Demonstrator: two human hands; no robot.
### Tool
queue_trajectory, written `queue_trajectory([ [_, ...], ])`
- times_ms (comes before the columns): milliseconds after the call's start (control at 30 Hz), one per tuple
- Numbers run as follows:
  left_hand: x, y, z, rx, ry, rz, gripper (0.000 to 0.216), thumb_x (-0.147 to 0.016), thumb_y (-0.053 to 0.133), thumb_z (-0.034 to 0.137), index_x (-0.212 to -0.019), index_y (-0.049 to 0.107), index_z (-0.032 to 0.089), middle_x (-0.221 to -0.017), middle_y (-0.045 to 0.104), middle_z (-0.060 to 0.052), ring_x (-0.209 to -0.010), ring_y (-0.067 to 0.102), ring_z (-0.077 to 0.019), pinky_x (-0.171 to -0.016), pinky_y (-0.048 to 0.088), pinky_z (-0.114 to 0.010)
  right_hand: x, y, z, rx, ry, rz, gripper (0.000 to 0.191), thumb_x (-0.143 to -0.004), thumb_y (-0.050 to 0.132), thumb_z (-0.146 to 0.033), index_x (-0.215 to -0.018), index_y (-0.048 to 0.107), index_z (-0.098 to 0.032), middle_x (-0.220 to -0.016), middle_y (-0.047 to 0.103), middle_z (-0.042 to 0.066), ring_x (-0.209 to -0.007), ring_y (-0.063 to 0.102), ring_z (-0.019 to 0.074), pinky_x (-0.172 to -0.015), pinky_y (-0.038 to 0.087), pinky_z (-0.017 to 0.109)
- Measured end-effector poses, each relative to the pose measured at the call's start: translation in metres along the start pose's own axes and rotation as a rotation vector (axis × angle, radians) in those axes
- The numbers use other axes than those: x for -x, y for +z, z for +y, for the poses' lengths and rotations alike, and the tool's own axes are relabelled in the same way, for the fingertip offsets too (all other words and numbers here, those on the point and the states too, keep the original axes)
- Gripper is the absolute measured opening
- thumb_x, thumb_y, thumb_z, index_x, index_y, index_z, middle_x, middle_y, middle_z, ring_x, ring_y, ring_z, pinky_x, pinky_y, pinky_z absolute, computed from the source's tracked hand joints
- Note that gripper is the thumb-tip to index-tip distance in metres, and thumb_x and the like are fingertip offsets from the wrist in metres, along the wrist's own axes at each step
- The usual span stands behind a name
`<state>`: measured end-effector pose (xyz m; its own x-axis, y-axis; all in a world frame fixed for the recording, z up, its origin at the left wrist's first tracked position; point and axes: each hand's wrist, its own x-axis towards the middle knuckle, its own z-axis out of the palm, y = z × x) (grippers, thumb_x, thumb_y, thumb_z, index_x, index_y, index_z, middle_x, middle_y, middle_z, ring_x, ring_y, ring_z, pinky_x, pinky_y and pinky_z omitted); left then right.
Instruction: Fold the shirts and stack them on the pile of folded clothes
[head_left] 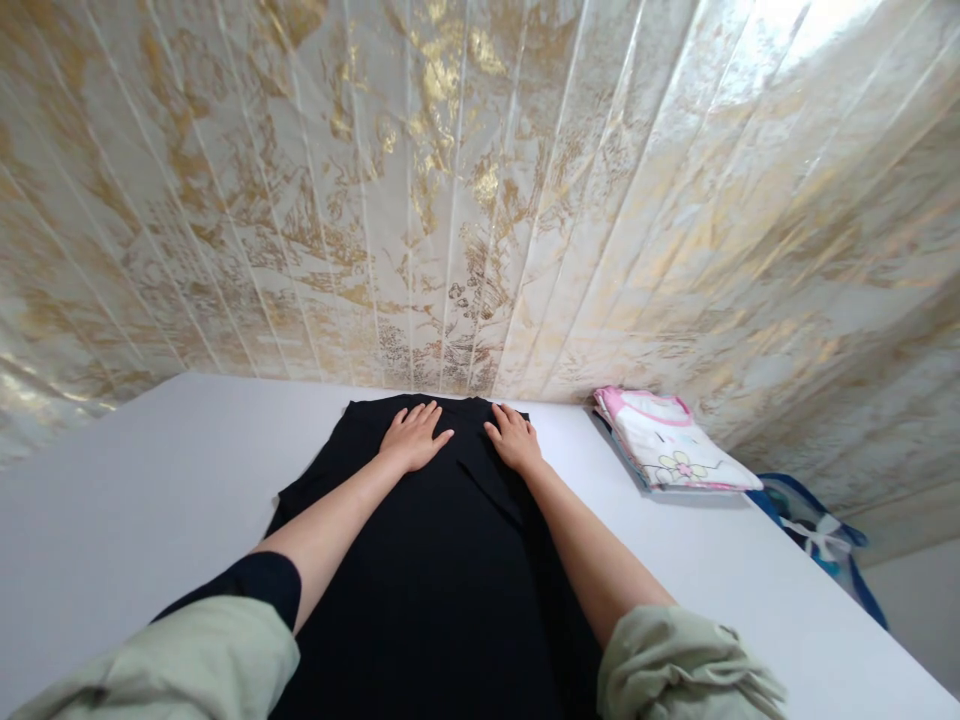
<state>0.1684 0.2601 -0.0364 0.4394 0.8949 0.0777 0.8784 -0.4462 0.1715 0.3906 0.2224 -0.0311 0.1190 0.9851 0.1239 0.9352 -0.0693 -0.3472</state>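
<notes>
A black garment [442, 560] lies spread lengthwise on the white table [150, 480], its far end close to the wall. My left hand [412, 435] rests flat on the garment's far end, fingers stretched out and slightly apart. Beside it, my right hand [514, 435] also lies flat on the cloth with fingers extended. Both forearms reach over the garment, with pale green sleeves pushed up near the elbows. Neither hand holds anything.
A folded stack of white and pink clothes [671, 445] with a flower print sits at the table's far right. A blue bag [814, 530] stands beyond the right edge. A gold-and-cream panelled wall [480, 200] rises right behind the table.
</notes>
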Motion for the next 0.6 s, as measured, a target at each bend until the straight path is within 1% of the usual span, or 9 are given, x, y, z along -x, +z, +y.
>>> queue_trajectory([
  [67,0.000,0.000,0.001,0.004,0.001,0.013,0.070,-0.094,0.023,0.059,-0.150,0.032,0.018,-0.159,0.023,-0.006,-0.146,0.021,-0.0254,-0.117,0.016,-0.047,0.003,-0.017,0.014,-0.115,0.054,0.091,0.055,-0.097,0.035,-0.042,-0.147,0.036,-0.019,-0.151,0.038,0.010,-0.138,0.034,0.0205,-0.111,0.027,0.036],
  [133,0.000,0.001,0.002,0.014,0.009,0.032,0.068,-0.095,0.024,0.058,-0.149,0.033,0.018,-0.158,0.026,-0.006,-0.146,0.023,-0.0257,-0.117,0.016,-0.047,0.014,-0.036,0.036,-0.167,0.133,0.146,0.049,-0.096,0.038,-0.035,-0.141,0.044,-0.015,-0.140,0.051,0.013,-0.127,0.047,0.0202,-0.103,0.035,0.031],
  [200,0.002,0.001,0.003,0.026,0.018,0.060,0.067,-0.095,0.026,0.057,-0.149,0.033,0.017,-0.158,0.028,-0.007,-0.145,0.025,-0.0262,-0.117,0.018,-0.047,0.036,-0.052,0.059,-0.164,0.186,0.112,0.039,-0.092,0.044,-0.029,-0.125,0.059,-0.013,-0.120,0.064,0.014,-0.110,0.059,0.0216,-0.094,0.042,0.031],
  [267,0.004,-0.001,0.003,0.039,0.029,0.109,0.065,-0.095,0.030,0.054,-0.148,0.034,0.017,-0.157,0.031,-0.009,-0.144,0.027,-0.0266,-0.116,0.020,-0.046,0.065,-0.062,0.077,-0.165,0.215,0.044,0.027,-0.087,0.052,-0.025,-0.104,0.069,-0.013,-0.099,0.070,0.011,-0.093,0.064,0.0214,-0.082,0.045,0.030],
  [333,0.007,-0.005,0.005,0.052,0.046,0.166,0.059,-0.095,0.035,0.048,-0.146,0.037,0.017,-0.155,0.035,-0.010,-0.142,0.030,-0.0266,-0.116,0.021,-0.043,0.096,-0.066,0.086,-0.181,0.226,-0.012,0.020,-0.084,0.055,-0.025,-0.091,0.071,-0.015,-0.085,0.071,0.007,-0.081,0.065,0.0189,-0.073,0.045,0.027],
  [400,0.010,-0.012,0.010,0.064,0.060,0.217,0.053,-0.095,0.040,0.040,-0.142,0.041,0.016,-0.152,0.038,-0.012,-0.140,0.032,-0.0275,-0.116,0.019,-0.044,0.120,-0.065,0.087,-0.199,0.226,-0.043,0.018,-0.084,0.055,-0.026,-0.087,0.070,-0.017,-0.079,0.070,0.004,-0.075,0.064,0.0163,-0.068,0.043,0.025],
  [467,0.014,-0.020,0.025,0.079,0.067,0.251,0.046,-0.095,0.042,0.031,-0.137,0.046,0.015,-0.147,0.043,-0.015,-0.137,0.035,-0.0293,-0.115,0.020,-0.046,0.136,-0.062,0.082,-0.205,0.227,-0.056,0.017,-0.084,0.057,-0.029,-0.087,0.069,-0.018,-0.080,0.069,0.003,-0.075,0.063,0.0153,-0.066,0.042,0.024],
  [500,0.017,-0.024,0.036,0.091,0.076,0.258,0.041,-0.094,0.042,0.027,-0.133,0.051,0.015,-0.142,0.048,-0.016,-0.134,0.038,-0.0300,-0.113,0.024,-0.046,0.141,-0.061,0.078,-0.202,0.231,-0.058,0.016,-0.083,0.058,-0.030,-0.089,0.069,-0.019,-0.082,0.069,0.002,-0.076,0.062,0.0153,-0.066,0.041,0.024],
  [600,0.033,-0.026,0.086,0.149,0.168,0.218,0.027,-0.093,0.044,0.025,-0.111,0.064,0.019,-0.117,0.062,-0.012,-0.117,0.052,-0.0270,-0.099,0.039,-0.039,0.145,-0.058,0.068,-0.176,0.258,-0.045,0.019,-0.079,0.062,-0.031,-0.095,0.065,-0.021,-0.086,0.069,0.002,-0.077,0.061,0.0163,-0.064,0.038,0.024],
])
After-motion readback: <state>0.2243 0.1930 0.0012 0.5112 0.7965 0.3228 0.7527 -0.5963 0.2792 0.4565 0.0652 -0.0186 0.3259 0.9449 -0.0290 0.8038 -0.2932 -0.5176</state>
